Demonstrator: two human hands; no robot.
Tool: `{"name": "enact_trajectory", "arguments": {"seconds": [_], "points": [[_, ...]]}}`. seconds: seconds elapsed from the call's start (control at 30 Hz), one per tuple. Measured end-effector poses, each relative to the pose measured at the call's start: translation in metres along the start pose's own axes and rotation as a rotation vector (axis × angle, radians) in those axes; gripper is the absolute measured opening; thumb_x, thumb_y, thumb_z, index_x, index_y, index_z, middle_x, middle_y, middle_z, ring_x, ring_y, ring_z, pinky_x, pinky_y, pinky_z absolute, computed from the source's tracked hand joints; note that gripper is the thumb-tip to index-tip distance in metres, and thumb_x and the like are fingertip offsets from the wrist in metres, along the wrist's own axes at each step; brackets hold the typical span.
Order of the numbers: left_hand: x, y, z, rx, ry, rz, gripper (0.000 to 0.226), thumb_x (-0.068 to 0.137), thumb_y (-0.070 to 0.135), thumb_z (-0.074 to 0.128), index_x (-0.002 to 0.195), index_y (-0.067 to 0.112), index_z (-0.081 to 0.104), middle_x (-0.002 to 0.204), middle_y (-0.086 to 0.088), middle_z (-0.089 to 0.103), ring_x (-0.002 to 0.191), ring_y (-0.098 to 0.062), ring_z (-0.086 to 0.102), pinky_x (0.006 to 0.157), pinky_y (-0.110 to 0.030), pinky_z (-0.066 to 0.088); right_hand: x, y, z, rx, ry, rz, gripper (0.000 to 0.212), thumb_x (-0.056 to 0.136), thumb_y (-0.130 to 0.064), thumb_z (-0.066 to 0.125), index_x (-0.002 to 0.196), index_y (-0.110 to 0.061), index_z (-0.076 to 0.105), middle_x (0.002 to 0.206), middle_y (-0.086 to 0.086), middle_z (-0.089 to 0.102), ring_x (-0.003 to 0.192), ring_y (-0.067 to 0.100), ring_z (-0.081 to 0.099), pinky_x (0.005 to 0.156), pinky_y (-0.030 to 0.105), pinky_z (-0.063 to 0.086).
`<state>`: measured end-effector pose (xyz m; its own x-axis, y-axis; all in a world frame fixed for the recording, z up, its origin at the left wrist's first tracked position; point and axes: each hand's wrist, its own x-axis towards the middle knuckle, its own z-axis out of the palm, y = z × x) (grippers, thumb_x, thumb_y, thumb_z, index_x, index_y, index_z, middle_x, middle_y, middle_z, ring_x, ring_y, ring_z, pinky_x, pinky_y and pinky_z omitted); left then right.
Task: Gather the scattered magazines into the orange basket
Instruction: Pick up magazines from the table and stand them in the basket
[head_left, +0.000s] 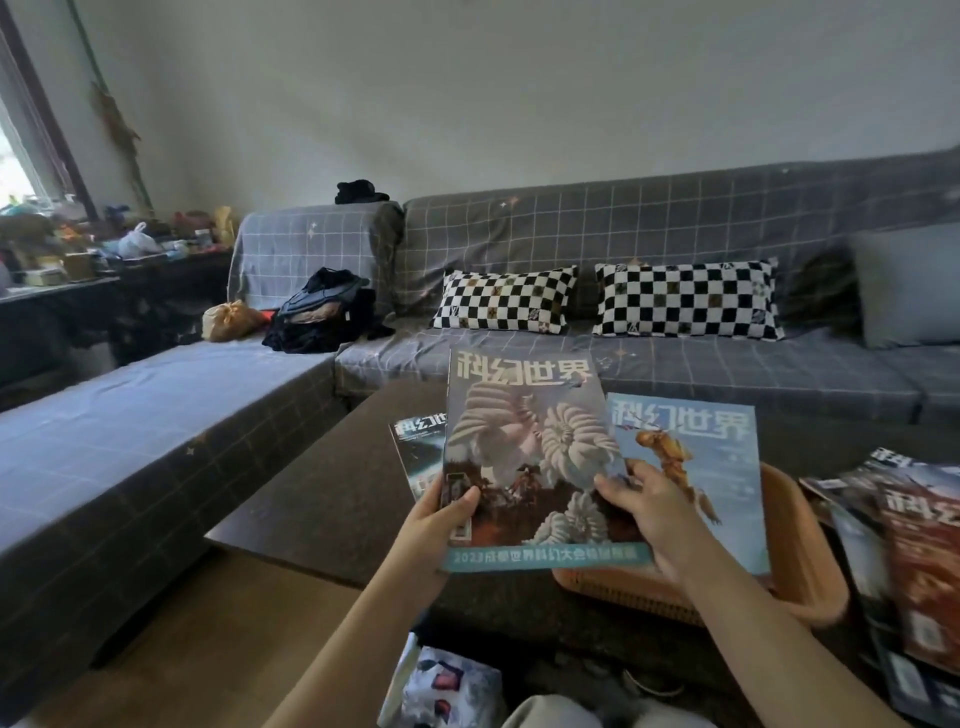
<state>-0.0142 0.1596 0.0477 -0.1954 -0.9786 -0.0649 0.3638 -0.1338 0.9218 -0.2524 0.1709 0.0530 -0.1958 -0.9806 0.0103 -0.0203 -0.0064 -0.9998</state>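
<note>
Both hands (441, 525) (660, 525) grip one magazine (530, 457); two lie beneath; one orange basket (810, 566).

Grey checked sofa (675, 228), 2 black-and-white checkered cushions (506, 301) against its back, dark clothes pile (322, 312) in its corner, cluttered side table (78, 260) by window

1. We see a dark low table (332, 499) in front of the sofa.
2. An orange basket (810, 566) sits on its near right part.
3. A dark-covered magazine (415, 452) lies flat left of centre.
4. A loose pile of magazines (904, 530) lies at the right edge, just beside the basket.
</note>
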Motion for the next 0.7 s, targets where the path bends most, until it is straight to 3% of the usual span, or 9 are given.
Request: {"name": "enact_trajectory", "arguments": {"seconds": [0.1,0.23,0.33,0.4,0.47,0.5,0.57,0.6,0.7], "points": [[0.019,-0.010,0.033,-0.001,-0.040,-0.049,0.030,0.085,0.006,0.063,0.111,0.020,0.062,0.091,-0.011,0.076,0.067,-0.024,0.073,0.054,-0.032,0.058,0.002,0.002,-0.036,-0.027,0.065,0.004,0.017,0.084,-0.024,0.067,0.101,-0.025,0.064,0.106,0.000,0.069,0.102,0.021,0.063,0.095,0.044,0.047],[0.044,-0.027,0.072,0.063,-0.085,-0.102,0.026,0.091,0.006,0.060,0.111,0.021,0.062,0.097,-0.011,0.076,0.074,-0.026,0.073,0.061,-0.035,0.059,0.001,0.009,-0.074,0.019,0.166,0.034,0.024,0.085,-0.018,0.066,0.108,-0.018,0.063,0.101,0.000,0.070,0.096,0.019,0.066,0.090,0.041,0.051],[0.058,-0.039,0.095,0.107,-0.130,-0.115,0.029,0.092,0.004,0.059,0.116,0.019,0.062,0.096,-0.009,0.076,0.076,-0.026,0.073,0.060,-0.035,0.058,0.002,0.016,-0.094,-0.017,0.253,0.037,0.020,0.086,-0.020,0.066,0.106,-0.019,0.063,0.095,-0.013,0.065,0.087,0.010,0.064,0.072,0.027,0.051],[0.065,-0.047,0.107,0.161,-0.147,-0.104,0.034,0.092,0.004,0.060,0.118,0.025,0.061,0.106,-0.010,0.073,0.090,-0.029,0.071,0.075,-0.044,0.059,0.003,0.020,-0.104,-0.059,0.323,0.015,0.016,0.086,-0.018,0.065,0.102,-0.019,0.063,0.090,-0.022,0.058,0.080,0.003,0.060,0.063,0.019,0.044],[0.071,-0.053,0.116,0.300,-0.148,-0.073,0.035,0.092,0.008,0.062,0.108,0.039,0.061,0.112,-0.003,0.071,0.103,-0.026,0.067,0.092,-0.047,0.053,0.003,0.025,-0.112,-0.115,0.361,0.029,0.016,0.087,-0.017,0.064,0.102,-0.019,0.062,0.090,-0.016,0.061,0.079,0.004,0.059,0.062,0.020,0.043],[0.074,-0.056,0.120,0.390,-0.156,-0.043,0.032,0.092,0.012,0.062,0.105,0.041,0.061,0.107,0.007,0.072,0.101,-0.017,0.068,0.091,-0.040,0.055,0.004,0.026,-0.115,-0.165,0.374,0.046,0.017,0.087,-0.019,0.064,0.104,-0.019,0.062,0.091,-0.011,0.064,0.081,0.006,0.060,0.063,0.023,0.045],[0.075,-0.061,0.127,0.590,-0.160,0.030,0.026,0.092,0.018,0.062,0.106,0.040,0.060,0.086,0.025,0.071,0.082,0.004,0.068,0.070,-0.017,0.056,0.004,0.032,-0.118,-0.281,0.386,0.082,0.020,0.089,-0.023,0.061,0.108,-0.018,0.060,0.096,-0.002,0.066,0.086,0.013,0.062,0.071,0.031,0.049],[0.076,-0.063,0.129,0.667,-0.136,0.062,0.022,0.092,0.021,0.062,0.105,0.038,0.060,0.082,0.027,0.070,0.076,0.006,0.067,0.061,-0.013,0.055,0.003,0.036,-0.119,-0.337,0.395,0.087,0.020,0.089,-0.024,0.060,0.108,-0.018,0.061,0.096,0.000,0.066,0.086,0.014,0.062,0.072,0.032,0.050],[0.075,-0.068,0.130,0.807,-0.030,0.165,0.023,0.090,0.018,0.061,0.105,0.036,0.061,0.082,0.011,0.070,0.073,-0.010,0.068,0.064,-0.036,0.060,0.000,0.042,-0.119,-0.529,0.444,0.071,0.012,0.089,-0.026,0.059,0.100,-0.020,0.059,0.083,-0.006,0.063,0.072,0.008,0.060,0.059,0.027,0.046]]}}
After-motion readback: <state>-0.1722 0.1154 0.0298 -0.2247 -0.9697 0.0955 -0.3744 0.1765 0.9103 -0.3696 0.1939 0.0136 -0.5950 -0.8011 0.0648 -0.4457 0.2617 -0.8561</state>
